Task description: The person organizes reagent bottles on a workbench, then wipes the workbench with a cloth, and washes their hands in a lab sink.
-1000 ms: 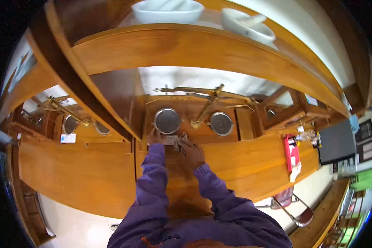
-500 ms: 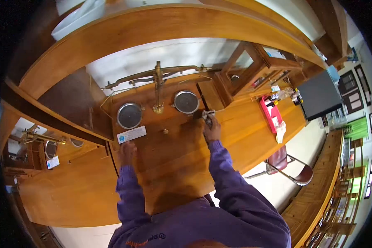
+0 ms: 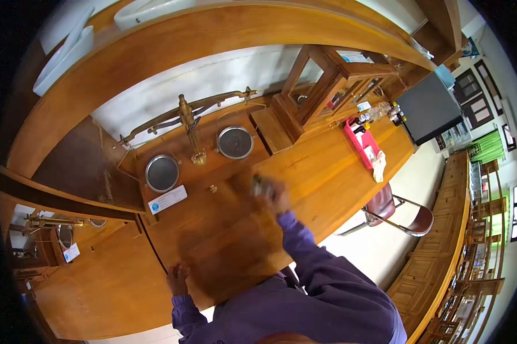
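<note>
My right hand point(image 3: 274, 195) is closed on a small crumpled cloth point(image 3: 259, 184), blurred by motion, over the wooden table in front of the scale. Near the table's front edge, my left hand point(image 3: 179, 279) rests with its fingers apart and nothing in it. Behind them stands a brass balance scale point(image 3: 189, 129) on a wooden base, with a left round pan point(image 3: 162, 173) and a right round pan point(image 3: 235, 142). A white label point(image 3: 168, 199) lies just in front of the left pan, and a small brass knob point(image 3: 213, 188) is to its right.
A glass-sided wooden cabinet point(image 3: 321, 92) stands at the back. Right of it are a pink tray point(image 3: 362, 143) with small items, a white cloth point(image 3: 379, 167), bottles and a dark grey box point(image 3: 430, 106). A folding chair point(image 3: 382, 205) is beyond the table edge.
My right hand has moved with the cloth from beside the right pan toward the front of the table. My left hand has gone from near the label to the front edge. The view has shifted.
</note>
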A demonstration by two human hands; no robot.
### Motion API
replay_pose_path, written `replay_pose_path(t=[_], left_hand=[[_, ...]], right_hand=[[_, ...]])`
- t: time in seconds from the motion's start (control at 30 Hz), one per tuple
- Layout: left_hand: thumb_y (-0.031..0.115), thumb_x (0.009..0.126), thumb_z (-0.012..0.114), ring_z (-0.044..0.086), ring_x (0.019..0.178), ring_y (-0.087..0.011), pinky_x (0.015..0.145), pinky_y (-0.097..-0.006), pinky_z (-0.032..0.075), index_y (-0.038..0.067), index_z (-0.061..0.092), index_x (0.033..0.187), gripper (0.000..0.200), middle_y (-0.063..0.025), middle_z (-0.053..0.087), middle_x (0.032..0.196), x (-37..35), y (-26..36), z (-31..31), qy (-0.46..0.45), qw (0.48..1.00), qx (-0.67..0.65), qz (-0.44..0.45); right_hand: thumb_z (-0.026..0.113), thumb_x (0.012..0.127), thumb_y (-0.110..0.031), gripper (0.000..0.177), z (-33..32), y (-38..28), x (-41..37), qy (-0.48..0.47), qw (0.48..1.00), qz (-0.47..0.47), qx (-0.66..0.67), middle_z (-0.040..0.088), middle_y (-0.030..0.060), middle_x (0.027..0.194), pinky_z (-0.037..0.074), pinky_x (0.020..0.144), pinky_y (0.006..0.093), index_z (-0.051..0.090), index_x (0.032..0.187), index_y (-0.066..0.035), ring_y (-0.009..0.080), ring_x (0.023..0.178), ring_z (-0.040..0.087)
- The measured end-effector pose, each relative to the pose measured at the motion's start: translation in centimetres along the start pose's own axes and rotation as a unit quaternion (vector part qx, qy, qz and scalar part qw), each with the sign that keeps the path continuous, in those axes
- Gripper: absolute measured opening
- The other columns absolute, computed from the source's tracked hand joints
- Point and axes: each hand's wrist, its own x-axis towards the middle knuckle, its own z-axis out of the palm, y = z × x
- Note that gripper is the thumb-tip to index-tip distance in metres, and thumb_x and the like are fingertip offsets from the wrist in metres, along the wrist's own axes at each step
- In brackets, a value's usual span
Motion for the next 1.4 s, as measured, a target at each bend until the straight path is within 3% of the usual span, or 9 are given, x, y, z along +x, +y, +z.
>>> replay_pose_path(t=[0.13,0.23,0.33,0.6,0.8,0.9,1.0,1.13,1.4], left_hand=[[0.015,0.082,0.055,0.055,0.071,-0.0111,0.059,-0.0212,0.045,0.002,0.052,0.094,0.018,-0.0044,0.057,0.085,1.3,0.0,2.1,-0.044,0.996,-0.073,0.02],[0.013,0.081,0.055,0.054,0.07,-0.01,0.059,-0.0203,0.044,0.003,0.053,0.095,0.017,-0.0032,0.057,0.084,1.3,0.2,4.1,-0.043,0.996,-0.076,0.009],[0.014,0.081,0.055,0.055,0.069,-0.0101,0.058,-0.0206,0.044,0.004,0.055,0.095,0.017,-0.003,0.058,0.086,-0.2,0.9,7.2,-0.024,0.999,-0.042,0.008],[0.012,0.083,0.051,0.055,0.071,-0.0082,0.057,-0.0199,0.044,0.005,0.054,0.097,0.017,-0.0029,0.058,0.088,-1.2,2.4,11.2,0.004,0.999,-0.047,-0.007],[0.013,0.083,0.051,0.058,0.073,-0.0105,0.061,-0.0208,0.045,0.004,0.054,0.099,0.018,-0.0039,0.059,0.09,-1.5,2.7,12.8,-0.014,0.998,0.003,0.065],[0.014,0.083,0.052,0.058,0.074,-0.0111,0.063,-0.0213,0.045,0.004,0.054,0.1,0.02,-0.0044,0.059,0.092,-2.5,2.8,12.4,0.003,0.995,0.081,0.064],[0.016,0.082,0.054,0.058,0.076,-0.0114,0.063,-0.0222,0.045,0.003,0.054,0.101,0.022,-0.005,0.06,0.091,-3.8,1.9,10.9,0.032,0.994,0.095,0.045],[0.013,0.082,0.055,0.058,0.077,-0.0121,0.064,-0.0229,0.045,0.002,0.053,0.101,0.023,-0.0057,0.06,0.091,-6.1,1.0,8.1,0.034,0.995,0.074,0.053],[0.008,0.082,0.054,0.059,0.078,-0.015,0.07,-0.0242,0.047,-0.001,0.052,0.102,0.022,-0.0094,0.059,0.093,-12.3,-1.7,2.8,0.06,0.995,0.031,0.076]], right_hand=[[0.058,0.067,-0.013,0.047,-2.1,3.8,14.5,0.116,0.992,-0.043,-0.009,0.047,0.0231,0.108,0.035,0.089,0.0419,0.046,0.11,-0.001,0.0378,0.101,0.044],[0.061,0.066,-0.017,0.052,0.4,8.2,19.6,-0.005,0.998,-0.018,-0.068,0.045,0.0196,0.115,0.033,0.092,0.0409,0.045,0.114,-0.005,0.0361,0.108,0.04],[0.063,0.065,-0.02,0.055,2.4,11.2,20.0,-0.082,0.974,-0.048,-0.207,0.047,0.0142,0.115,0.032,0.095,0.0405,0.045,0.116,-0.008,0.0348,0.111,0.038],[0.059,0.06,-0.003,0.044,-1.8,13.5,12.6,-0.151,0.962,-0.19,-0.125,0.054,0.0038,0.113,0.037,0.09,0.04,0.058,0.103,-0.012,0.0277,0.106,0.046],[0.057,0.063,-0.013,0.037,-10.0,11.5,10.1,-0.356,0.926,-0.034,0.122,0.06,0.0099,0.097,0.036,0.092,0.0403,0.061,0.1,-0.013,0.0267,0.092,0.055],[0.055,0.065,-0.014,0.036,-11.5,16.2,7.2,-0.225,0.954,0.125,0.152,0.058,0.0123,0.101,0.034,0.094,0.04,0.06,0.101,-0.011,0.0293,0.097,0.052],[0.052,0.07,-0.014,0.033,-9.8,20.7,3.0,0.026,0.997,0.029,-0.062,0.055,0.0148,0.108,0.034,0.094,0.0389,0.058,0.102,-0.006,0.0319,0.104,0.047],[0.055,0.069,-0.021,0.043,-4.9,13.7,1.8,0.07,0.969,0.057,-0.229,0.046,0.0135,0.12,0.029,0.098,0.039,0.054,0.11,-0.011,0.0312,0.114,0.038],[0.044,0.075,-0.022,0.05,7.5,-7.9,-8.4,-0.173,0.972,0.006,-0.16,0.038,0.0147,0.128,0.028,0.097,0.0427,0.041,0.122,-0.003,0.0287,0.119,0.034]])
